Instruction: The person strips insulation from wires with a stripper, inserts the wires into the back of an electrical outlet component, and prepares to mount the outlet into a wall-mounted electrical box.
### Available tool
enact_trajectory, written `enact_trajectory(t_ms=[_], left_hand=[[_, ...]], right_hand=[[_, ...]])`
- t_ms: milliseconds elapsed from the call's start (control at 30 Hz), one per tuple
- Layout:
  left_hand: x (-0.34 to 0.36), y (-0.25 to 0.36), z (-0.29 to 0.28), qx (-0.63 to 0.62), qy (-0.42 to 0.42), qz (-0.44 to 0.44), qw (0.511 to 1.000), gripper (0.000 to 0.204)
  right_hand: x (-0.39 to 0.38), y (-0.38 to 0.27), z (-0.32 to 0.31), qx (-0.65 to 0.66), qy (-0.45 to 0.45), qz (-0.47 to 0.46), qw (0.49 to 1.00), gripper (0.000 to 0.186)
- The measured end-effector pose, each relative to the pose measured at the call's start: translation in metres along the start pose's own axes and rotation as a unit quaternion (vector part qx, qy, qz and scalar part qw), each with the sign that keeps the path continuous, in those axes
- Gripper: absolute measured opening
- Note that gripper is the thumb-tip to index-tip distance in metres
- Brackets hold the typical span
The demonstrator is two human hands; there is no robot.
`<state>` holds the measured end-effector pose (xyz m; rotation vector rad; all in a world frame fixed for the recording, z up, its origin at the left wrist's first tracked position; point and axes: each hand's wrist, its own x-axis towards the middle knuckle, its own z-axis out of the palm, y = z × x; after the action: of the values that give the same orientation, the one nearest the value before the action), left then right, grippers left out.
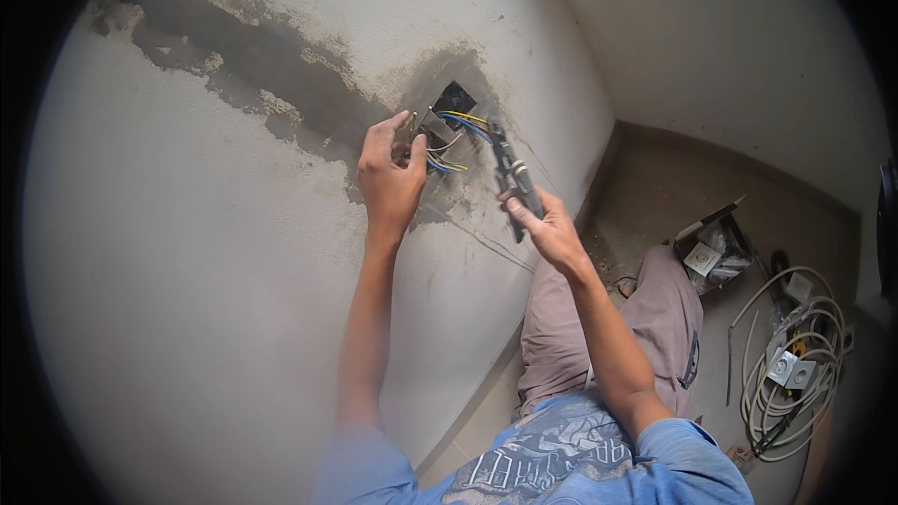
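Note:
A dark square wall box (455, 96) is set in the wall, with blue, yellow and pale wires (451, 165) coming out of it. My left hand (388, 173) is raised at the box's left side, thumb and forefinger apart near the wires; its other fingers are curled and partly hidden. In my right hand (554, 229) is a pair of dark-handled pliers (510, 166), gripped by the handles. Their jaws point up at the blue and yellow wires (465, 122) that stretch right from the box. Whether the jaws have closed on these wires cannot be made out.
Grey plaster (253, 56) runs diagonally across the white wall to the box. On the floor at right lie an opened box (718, 248) with a white socket inside, a coil of pale cable (748, 393) and white sockets (783, 367). My bent legs (561, 337) are beside the wall.

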<state>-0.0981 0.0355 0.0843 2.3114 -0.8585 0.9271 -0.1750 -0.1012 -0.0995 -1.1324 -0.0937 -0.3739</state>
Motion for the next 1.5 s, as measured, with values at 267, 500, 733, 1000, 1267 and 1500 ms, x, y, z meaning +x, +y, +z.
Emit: enact_trajectory(t_ms=[267, 500, 733, 1000, 1267, 1500], left_hand=[[0.016, -0.005, 0.016, -0.02, -0.036, -0.042, 0.998, 0.014], [0.02, -0.017, 0.026, -0.085, -0.097, -0.091, 0.987, 0.016], [0.011, -0.025, 0.018, -0.153, -0.114, -0.083, 0.978, 0.015], [0.008, -0.019, 0.007, -0.152, -0.129, -0.087, 0.976, 0.012], [0.01, -0.023, 0.01, -0.173, -0.133, -0.083, 0.972, 0.012], [0.011, -0.026, 0.011, -0.172, -0.134, -0.084, 0.972, 0.011]], right_hand=[[0.009, -0.011, 0.037, 0.2, -0.12, 0.11, 0.966, 0.031], [0.028, 0.003, 0.031, 0.173, -0.117, 0.133, 0.969, 0.029], [0.048, -0.03, 0.003, 0.223, -0.116, 0.094, 0.963, 0.03], [0.061, -0.049, 0.014, 0.121, -0.102, 0.062, 0.985, 0.032], [0.065, -0.05, 0.019, 0.025, -0.089, 0.022, 0.995, 0.037], [0.064, -0.058, 0.023, -0.075, -0.056, -0.017, 0.995, 0.023]])
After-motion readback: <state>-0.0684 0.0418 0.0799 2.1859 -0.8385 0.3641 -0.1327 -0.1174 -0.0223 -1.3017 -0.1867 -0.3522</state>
